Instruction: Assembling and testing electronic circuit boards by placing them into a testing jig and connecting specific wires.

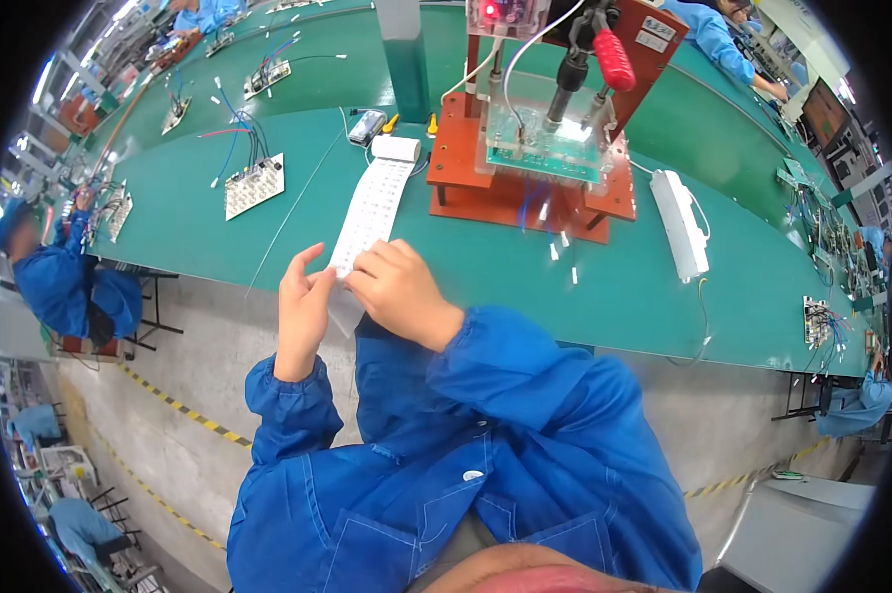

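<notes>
A long white strip of printed labels [372,208] runs from a small roll [396,148] on the green table down to the front edge, where its end hangs over. My left hand [304,306] is at the strip's left edge, thumb against it and one finger stretched upward; its other fingers are partly hidden. From the right, my right hand [401,292] has its fingers bent and pinched on the strip close to my left thumb. The fingertips of both hands nearly meet there.
A red test fixture [456,148] with a clear plate over a green circuit board [545,158] stands right of the roll. Left lies a wired circuit board [255,188]; right, a white power strip [680,225]. Co-workers in blue sit along the bench [189,232].
</notes>
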A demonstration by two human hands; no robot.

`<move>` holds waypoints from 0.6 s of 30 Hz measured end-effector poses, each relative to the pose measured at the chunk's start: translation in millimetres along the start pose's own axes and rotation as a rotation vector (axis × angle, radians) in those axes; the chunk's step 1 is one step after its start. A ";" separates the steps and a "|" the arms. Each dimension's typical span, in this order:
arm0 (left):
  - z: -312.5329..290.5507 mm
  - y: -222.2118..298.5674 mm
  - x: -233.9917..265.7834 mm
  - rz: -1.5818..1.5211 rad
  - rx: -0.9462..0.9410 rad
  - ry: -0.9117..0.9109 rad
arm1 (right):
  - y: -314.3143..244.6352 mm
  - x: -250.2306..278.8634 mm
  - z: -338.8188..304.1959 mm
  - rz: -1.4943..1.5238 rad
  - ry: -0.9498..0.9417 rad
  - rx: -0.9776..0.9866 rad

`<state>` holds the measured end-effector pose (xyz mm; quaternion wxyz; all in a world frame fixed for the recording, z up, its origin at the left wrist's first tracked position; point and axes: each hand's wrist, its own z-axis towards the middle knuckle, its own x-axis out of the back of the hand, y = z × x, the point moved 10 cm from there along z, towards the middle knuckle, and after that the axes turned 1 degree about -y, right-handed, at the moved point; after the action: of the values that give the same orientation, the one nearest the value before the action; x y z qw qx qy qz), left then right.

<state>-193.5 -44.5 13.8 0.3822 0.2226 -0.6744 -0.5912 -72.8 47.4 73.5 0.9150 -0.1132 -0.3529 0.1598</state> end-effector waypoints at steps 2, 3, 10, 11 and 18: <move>-1.3 3.8 -2.2 0.061 -0.001 0.015 | -1.0 -1.2 -5.4 -0.026 -0.040 0.046; -1.9 4.9 -4.6 0.061 -0.005 0.013 | -6.6 -2.3 -4.5 -0.044 -0.086 0.091; -39.1 58.2 -3.6 0.399 -0.366 0.314 | -7.5 195.3 -15.6 -0.033 0.417 0.152; -43.7 56.0 -20.6 0.285 -0.338 0.213 | -7.4 231.8 -7.5 -0.189 0.546 0.175; -31.4 79.0 -170.1 0.080 -0.527 -0.400 | 69.4 249.8 58.6 0.020 0.900 0.565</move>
<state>-53.5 79.7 47.6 0.3094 -0.0309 -0.5682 -0.7619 47.3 210.1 246.1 0.9692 0.0770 0.1327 0.1928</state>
